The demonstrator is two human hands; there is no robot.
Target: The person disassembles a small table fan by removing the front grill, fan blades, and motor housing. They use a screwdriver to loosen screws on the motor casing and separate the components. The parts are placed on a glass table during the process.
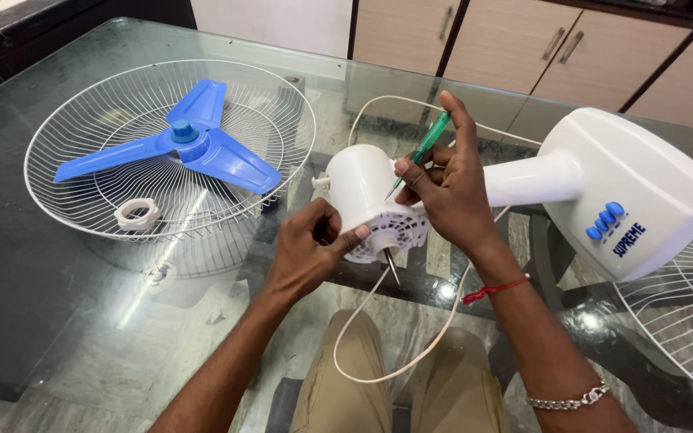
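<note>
So we've got the motor (366, 204) lying on its side on the glass table (58, 305), shaft pointing toward us. Our left hand (306, 252) is gripping its front face, thumb and fingers clamped on the rim. Our right hand (447, 188) has fingers pinched shut around a green screwdriver (420, 148), tip touching the motor housing. The white base (627, 192) sits just right, the cord (395, 353) loops below. The grille (66, 136) with the blue blade (194, 140) sits off left.
</note>
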